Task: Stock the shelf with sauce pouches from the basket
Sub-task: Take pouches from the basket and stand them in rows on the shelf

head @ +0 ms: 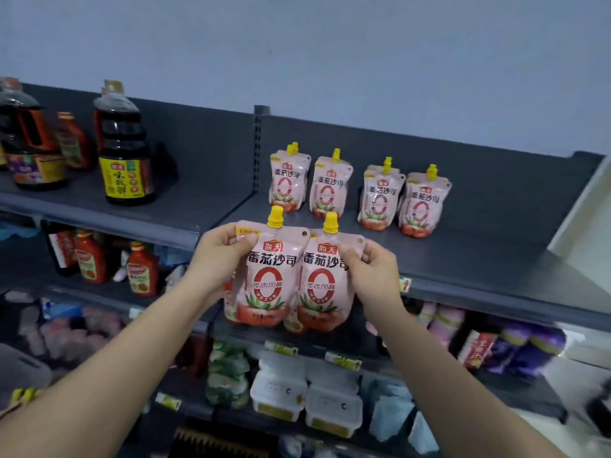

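Two pink tomato sauce pouches with yellow caps hang side by side in front of the top shelf's edge. My left hand [220, 251] grips the left pouch [266, 285] at its upper left corner. My right hand [372, 271] pinches the right pouch [322, 289] at its upper right corner. More pouches seem to hang behind each held one. On the dark grey top shelf [463, 256] several matching pouches [358, 190] stand upright in a row near the back panel. The basket is not in view.
Large soy sauce bottles [124, 150] stand on the top shelf's left section, past an upright post [259, 150]. Ketchup bottles [142, 269] sit on the shelf below at left. Lower shelves hold white boxes [304, 398], bagged goods and purple packs [525, 348]. A wall rises behind.
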### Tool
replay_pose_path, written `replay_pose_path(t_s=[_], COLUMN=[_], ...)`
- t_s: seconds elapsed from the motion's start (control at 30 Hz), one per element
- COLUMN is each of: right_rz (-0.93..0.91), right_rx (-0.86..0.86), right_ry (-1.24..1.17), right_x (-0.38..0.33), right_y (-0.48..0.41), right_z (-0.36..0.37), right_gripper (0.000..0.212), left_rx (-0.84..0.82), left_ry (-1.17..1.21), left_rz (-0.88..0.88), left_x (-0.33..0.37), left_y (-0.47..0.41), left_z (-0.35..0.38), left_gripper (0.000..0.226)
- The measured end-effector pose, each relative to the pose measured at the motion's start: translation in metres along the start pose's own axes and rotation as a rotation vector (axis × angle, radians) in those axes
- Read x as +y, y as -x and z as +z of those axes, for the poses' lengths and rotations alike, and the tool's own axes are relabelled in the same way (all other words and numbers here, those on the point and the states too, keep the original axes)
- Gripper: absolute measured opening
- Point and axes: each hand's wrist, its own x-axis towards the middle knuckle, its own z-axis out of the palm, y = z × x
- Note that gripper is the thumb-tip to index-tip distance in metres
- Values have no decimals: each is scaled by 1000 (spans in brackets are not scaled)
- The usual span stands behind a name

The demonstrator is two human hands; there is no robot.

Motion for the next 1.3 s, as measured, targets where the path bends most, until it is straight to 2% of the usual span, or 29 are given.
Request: replay_pose_path(t_s=[0.33, 0.83, 1.1, 1.3], right_rz=[-25, -59, -4, 15], right_rx=[82, 342, 384, 329], right_ry=[-44, 14, 1, -23], right_x=[-15, 10, 36, 57], right_y=[-44, -162, -215, -250], right_z=[-122, -241, -278, -299], right_gripper=[9, 14, 9, 8], left_rx=[-141, -330, -376, -343], left_ry=[63, 102, 83, 78], left_rz=[6, 32, -38, -51], left_x=[16, -9, -30, -37], left_y=[-28, -131, -172, -181], left_z=[133, 301, 356, 377], left_gripper=[15, 18, 14, 18])
